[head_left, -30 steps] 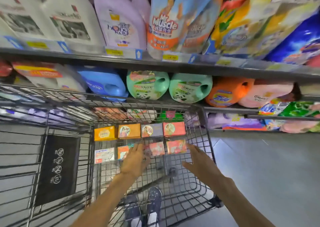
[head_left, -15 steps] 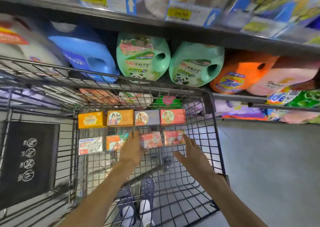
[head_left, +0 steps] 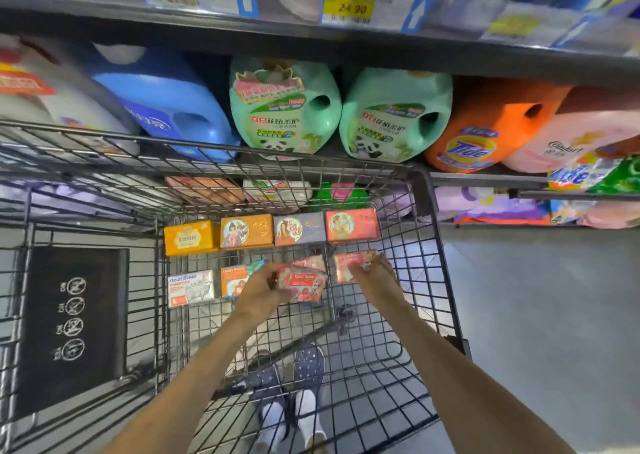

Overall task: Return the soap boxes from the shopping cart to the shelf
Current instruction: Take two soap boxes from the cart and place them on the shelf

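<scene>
wire cart point(head_left: 446, 280) with soap boxes on its floor, shelf point(head_left: 346, 48) behind

the cart's far row holds a yellow box point(head_left: 191, 238), an orange box point(head_left: 246, 231), a purple box point(head_left: 300, 228) and a red box point(head_left: 351, 225) side by side; nearer lie a white goat soap box point(head_left: 191, 288) and an orange-teal goat soap box point(head_left: 236, 279). under the shelf board stand a blue jug point(head_left: 166, 107), two green jugs point(head_left: 284, 107), an orange tide jug point(head_left: 485, 131) and a pink jug point(head_left: 571, 138).
</scene>
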A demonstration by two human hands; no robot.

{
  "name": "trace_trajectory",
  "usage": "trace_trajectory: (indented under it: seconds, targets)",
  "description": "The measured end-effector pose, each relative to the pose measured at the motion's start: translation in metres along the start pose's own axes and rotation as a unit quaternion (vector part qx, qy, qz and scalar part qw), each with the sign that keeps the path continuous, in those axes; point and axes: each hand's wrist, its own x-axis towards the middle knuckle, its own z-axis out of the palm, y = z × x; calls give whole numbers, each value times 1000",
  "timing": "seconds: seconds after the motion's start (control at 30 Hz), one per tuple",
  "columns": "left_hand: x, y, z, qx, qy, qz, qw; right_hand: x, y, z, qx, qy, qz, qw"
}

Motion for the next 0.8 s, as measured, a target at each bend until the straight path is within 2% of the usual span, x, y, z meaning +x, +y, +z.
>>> trace_trajectory:
  seconds: [0.17, 0.33, 0.57, 0.67, 0.8]
  targets:
    - [-5, -8, 1, 0, 4, 27, 1000, 8, 8, 7, 50, 12, 21, 998]
    - [-12, -10, -3, -16, 22, 40, 999, 2, 19, 6, 78, 59, -26, 995]
    - [-40, 12, -19, -51, 21, 43, 998, -27, 19, -12, 120, 32, -90, 988]
    - [-59, 35, -28, -43, 18, 74, 996, -49, 14, -27, 166, 51, -107, 979]
    - [-89, 79, -38, -32, -3, 128, 991, -89, 4, -65, 216, 69, -197, 954]
